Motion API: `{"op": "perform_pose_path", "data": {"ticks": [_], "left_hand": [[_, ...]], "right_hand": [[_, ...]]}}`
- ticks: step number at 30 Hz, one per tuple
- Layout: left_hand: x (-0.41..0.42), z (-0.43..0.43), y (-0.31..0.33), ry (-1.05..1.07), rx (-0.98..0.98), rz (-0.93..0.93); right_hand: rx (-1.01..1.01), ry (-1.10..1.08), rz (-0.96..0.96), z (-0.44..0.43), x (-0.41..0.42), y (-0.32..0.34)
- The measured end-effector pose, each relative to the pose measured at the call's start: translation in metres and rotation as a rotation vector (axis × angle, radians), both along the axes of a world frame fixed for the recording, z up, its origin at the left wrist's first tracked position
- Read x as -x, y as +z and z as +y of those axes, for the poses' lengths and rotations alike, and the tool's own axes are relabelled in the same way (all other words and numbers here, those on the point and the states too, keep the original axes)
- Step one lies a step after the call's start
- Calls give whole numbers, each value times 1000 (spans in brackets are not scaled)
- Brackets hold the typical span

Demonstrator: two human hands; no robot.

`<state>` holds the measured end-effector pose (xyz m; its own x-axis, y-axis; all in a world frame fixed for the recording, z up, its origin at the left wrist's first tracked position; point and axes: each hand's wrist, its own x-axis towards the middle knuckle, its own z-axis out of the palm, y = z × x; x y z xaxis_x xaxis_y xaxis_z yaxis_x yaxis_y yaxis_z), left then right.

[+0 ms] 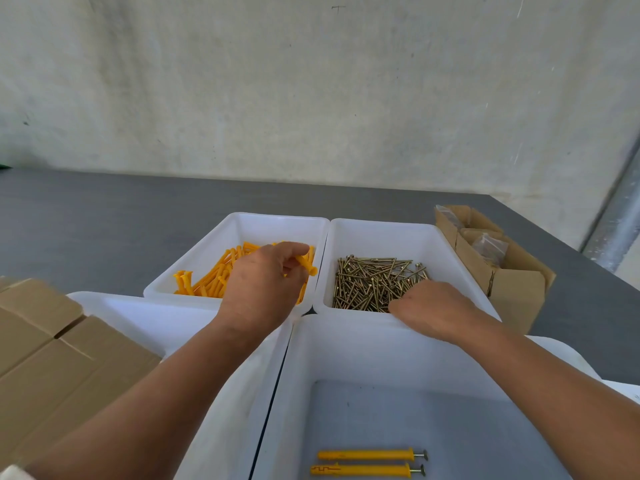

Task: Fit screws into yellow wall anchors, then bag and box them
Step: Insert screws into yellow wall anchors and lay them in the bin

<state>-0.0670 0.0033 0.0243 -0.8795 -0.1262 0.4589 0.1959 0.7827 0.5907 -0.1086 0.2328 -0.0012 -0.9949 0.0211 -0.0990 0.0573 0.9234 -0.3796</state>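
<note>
Left grip (263,285) pinches one yellow anchor (308,266) between thumb and fingertips, just above the heap of anchors (214,278) in the white tray (239,223) at 11 o'clock. The held anchor sticks out of the grip toward 4 o'clock. Its long axis runs from 10 to 4 o'clock and its flared head is at the 4 o'clock end, close to the tray's right wall.

Right grip (433,311) lies palm down on the pile of screws (367,282) in the second tray (381,233) at 1 o'clock. Its fingers are tucked under the hand, so I cannot tell whether it holds a screw. The screws lie crossed in all directions.

At 6 o'clock a near tray (346,348) holds two fitted anchors (363,455), side by side and apart. Each has its long axis from 9 to 3 o'clock, with the screw head at the 3 o'clock end. They are well apart from both grips.

A fourth tray (138,317) sits at 9 o'clock, partly under a closed box (52,358) at 8 o'clock. An open box (516,296) at 2 o'clock holds clear bags (490,247). All of it rests on the grey worktop (104,220).
</note>
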Motion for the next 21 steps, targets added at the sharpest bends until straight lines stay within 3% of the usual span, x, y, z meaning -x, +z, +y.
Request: {"op": "perform_pose_path", "data": {"ticks": [5, 10, 16, 21], "left_hand": [[-2, 1, 2, -33, -44, -13], [-1, 3, 5, -94, -121, -54], [-6, 12, 5, -299, -492, -235], [-9, 17, 5, -366, -722, -408]], "right_hand": [[48, -30, 147, 4, -1, 1], [265, -45, 318, 12, -8, 3], [721, -24, 301, 14, -15, 10], [971, 122, 205, -4, -30, 27]]}}
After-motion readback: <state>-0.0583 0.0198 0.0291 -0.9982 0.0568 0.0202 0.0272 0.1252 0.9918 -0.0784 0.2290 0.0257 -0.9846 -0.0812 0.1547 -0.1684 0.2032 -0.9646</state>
